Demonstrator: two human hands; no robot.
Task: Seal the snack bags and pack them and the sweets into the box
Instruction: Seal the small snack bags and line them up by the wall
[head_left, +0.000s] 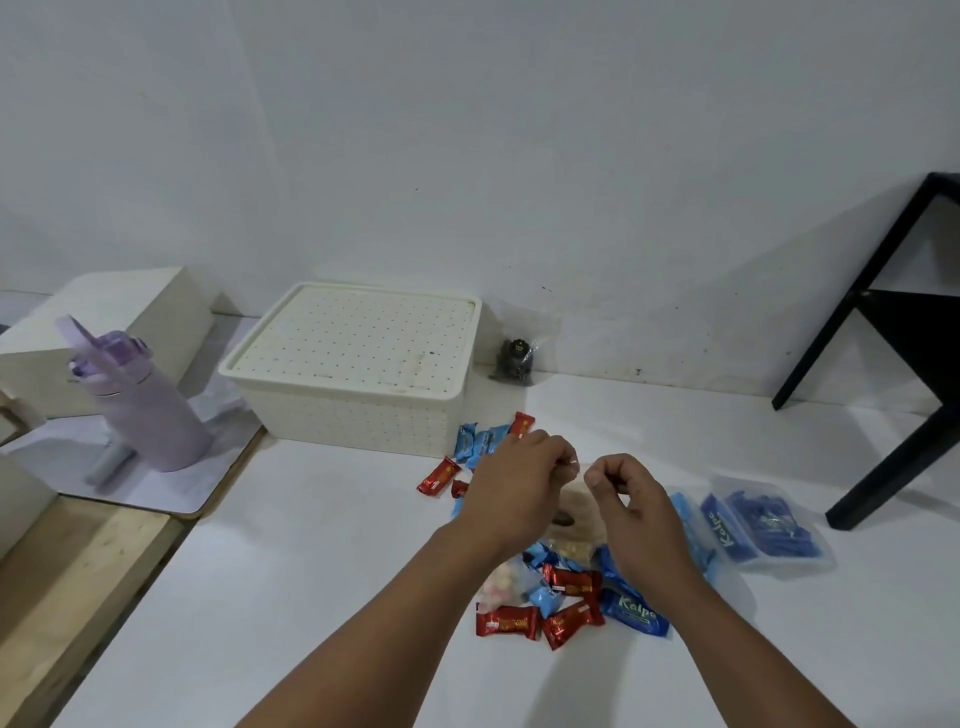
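Both hands hold up a clear snack bag (574, 512) of beige snacks over the white table. My left hand (519, 478) and my right hand (631, 493) each pinch a corner of the bag's top edge, a small gap between them. Red and blue wrapped sweets (563, 605) lie scattered under my wrists, and more sweets (475, 447) sit by the box. The cream perforated box (358, 369) stands behind with its lid on. A clear bag of blue sweets (763, 525) lies to the right. A small bag of dark snacks (517, 356) leans against the wall.
A lilac water bottle (143, 402) stands on a white mat at the left, with a cream block (111, 322) behind it. A wooden ledge runs along the table's left edge. A black stand (883, 338) occupies the right rear.
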